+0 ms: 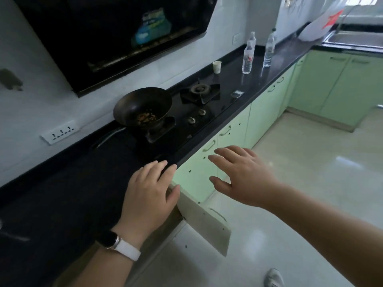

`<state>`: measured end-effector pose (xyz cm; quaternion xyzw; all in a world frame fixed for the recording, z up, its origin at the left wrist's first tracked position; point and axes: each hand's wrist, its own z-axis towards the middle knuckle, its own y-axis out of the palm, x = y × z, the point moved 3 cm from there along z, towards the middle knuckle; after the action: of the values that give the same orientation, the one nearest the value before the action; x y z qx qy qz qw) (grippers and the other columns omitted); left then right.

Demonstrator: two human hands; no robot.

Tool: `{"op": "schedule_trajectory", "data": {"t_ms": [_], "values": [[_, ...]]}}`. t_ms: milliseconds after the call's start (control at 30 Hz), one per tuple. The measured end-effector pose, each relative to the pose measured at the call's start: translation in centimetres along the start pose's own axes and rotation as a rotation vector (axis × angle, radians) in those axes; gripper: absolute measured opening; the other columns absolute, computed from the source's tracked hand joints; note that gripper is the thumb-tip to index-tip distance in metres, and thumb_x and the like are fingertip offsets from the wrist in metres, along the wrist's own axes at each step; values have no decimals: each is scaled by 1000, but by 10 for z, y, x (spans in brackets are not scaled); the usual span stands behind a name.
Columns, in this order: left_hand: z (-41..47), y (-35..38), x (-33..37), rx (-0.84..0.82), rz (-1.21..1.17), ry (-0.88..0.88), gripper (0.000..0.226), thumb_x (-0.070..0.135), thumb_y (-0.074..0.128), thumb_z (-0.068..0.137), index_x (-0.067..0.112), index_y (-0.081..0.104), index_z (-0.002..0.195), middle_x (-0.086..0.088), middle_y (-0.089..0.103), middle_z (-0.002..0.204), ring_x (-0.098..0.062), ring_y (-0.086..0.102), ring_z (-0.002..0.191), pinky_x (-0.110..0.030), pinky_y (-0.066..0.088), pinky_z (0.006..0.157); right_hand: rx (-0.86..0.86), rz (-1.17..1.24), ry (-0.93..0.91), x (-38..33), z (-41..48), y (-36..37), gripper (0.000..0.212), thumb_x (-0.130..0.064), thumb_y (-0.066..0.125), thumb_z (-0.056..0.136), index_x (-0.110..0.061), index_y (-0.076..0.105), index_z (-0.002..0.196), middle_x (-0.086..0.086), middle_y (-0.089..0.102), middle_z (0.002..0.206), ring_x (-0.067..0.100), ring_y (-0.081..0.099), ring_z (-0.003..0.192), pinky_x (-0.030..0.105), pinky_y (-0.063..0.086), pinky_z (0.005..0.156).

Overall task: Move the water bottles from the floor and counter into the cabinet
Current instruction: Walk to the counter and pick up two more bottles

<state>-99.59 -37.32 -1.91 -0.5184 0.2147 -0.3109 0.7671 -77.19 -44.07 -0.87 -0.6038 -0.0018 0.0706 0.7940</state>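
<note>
Both hands spread, empty: left hand [150, 189] at counter [62, 204] edge, right hand [242, 175] beside open cabinet door [207, 222].

The long black stone-like desk [275, 65] has a polished, glossy top that mirrors the two clear plastic water bottles [248, 56] standing on it. The black glass hob [209, 114] shines smoothly, with small bright metal knobs [191, 120]. The dark round metal wok [143, 106] looks matt and worn. The pale green cabinet doors [263, 112] are smooth and satin, with slim metal handles [224, 131]. The cream floor tiles [310, 162] are glossy. The small white cup [217, 66] looks like matt paper
</note>
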Motion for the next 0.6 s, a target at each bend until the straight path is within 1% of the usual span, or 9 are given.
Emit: {"op": "schedule_trajectory", "data": {"t_ms": [200,333,467,600], "values": [[98,23,108,40,-16,103,50,44,48,95,12,66,129,-11,66,129,-32,59,123,-49,49,98,47,-6,58,132,-27,-21,52,-55,44,89,-21,59,126,0,62,123,28,57,115,41,45,95],[153,41,177,36,-26,141,51,45,47,94,13,66,129,-10,65,130,-31,57,124,-49,48,99,61,-6,120,218,-43,-36,53,-55,43,89,-21,59,126,1,63,123,29,57,115,41,45,94],[201,55,226,31,-30,205,50,44,48,93,13,68,127,-9,65,129,-31,57,123,-50,49,97,90,-12,161,279,-56,-54,53,-55,42,90,-21,59,126,1,62,123,28,56,115,40,44,95],[251,67,264,79,-67,296,49,43,49,92,13,69,126,-8,66,127,-28,56,121,-47,48,96,143,-34,244,329,-73,-66,52,-55,44,89,-20,61,123,2,63,120,28,58,112,41,47,91]]}}
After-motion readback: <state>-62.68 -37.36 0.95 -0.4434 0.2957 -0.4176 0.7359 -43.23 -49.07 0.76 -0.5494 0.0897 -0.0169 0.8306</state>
